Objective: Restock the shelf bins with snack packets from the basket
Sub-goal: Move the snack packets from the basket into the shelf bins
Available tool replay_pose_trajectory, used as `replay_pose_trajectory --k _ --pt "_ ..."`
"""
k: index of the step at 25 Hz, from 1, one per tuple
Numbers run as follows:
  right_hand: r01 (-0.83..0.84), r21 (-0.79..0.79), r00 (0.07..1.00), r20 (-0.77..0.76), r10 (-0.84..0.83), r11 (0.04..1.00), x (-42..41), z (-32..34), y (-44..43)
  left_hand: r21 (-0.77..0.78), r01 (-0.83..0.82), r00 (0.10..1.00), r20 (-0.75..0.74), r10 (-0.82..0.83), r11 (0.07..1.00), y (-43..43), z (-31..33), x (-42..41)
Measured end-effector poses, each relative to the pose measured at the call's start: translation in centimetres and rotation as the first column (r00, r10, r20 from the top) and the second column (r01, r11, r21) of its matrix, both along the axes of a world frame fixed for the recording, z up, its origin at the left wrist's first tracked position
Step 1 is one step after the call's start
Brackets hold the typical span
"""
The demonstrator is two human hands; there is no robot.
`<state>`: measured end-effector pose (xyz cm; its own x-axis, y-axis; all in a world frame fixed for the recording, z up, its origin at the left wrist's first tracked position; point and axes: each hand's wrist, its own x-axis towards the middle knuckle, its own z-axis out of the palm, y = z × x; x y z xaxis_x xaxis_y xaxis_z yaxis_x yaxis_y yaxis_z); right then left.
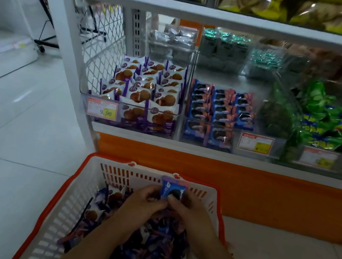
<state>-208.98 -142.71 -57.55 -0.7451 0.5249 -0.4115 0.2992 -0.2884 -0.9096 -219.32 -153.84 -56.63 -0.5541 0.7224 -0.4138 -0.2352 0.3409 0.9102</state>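
Note:
A white basket with an orange rim (204,195) stands on the floor before the shelf, filled with purple and blue snack packets (144,243). Above it, my left hand (140,203) and my right hand (185,210) meet and pinch a blue cookie packet (172,189) held upright. On the low shelf, a clear bin (130,102) holds white-and-purple biscuit packets. To its right, a clear bin (236,135) holds rows of blue cookie packets (221,105).
Green packets (323,119) fill the bin further right. Price tags (102,109) hang on the bin fronts. An orange base panel (265,196) runs under the shelf. A white upright post (67,50) stands at the shelf's left end, with tiled floor (17,131) beyond.

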Motion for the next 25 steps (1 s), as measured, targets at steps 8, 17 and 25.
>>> replay_pose_trajectory --k 8,17,25 --pt "0.25 0.698 0.968 -0.166 -0.188 0.671 0.6 17.4 11.5 0.175 0.117 0.332 -0.935 0.127 0.978 6.2 14.1 -4.9" --pt "-0.775 0.631 0.597 0.714 -0.366 -0.035 -7.8 15.8 23.4 -0.099 0.132 0.012 -0.995 -0.102 0.986 9.9 10.7 -10.9" --pt "-0.724 0.674 0.618 0.729 -0.294 0.146 -7.7 14.9 24.0 0.014 0.163 -0.025 -1.0 0.019 0.987 8.8 9.5 -10.8"
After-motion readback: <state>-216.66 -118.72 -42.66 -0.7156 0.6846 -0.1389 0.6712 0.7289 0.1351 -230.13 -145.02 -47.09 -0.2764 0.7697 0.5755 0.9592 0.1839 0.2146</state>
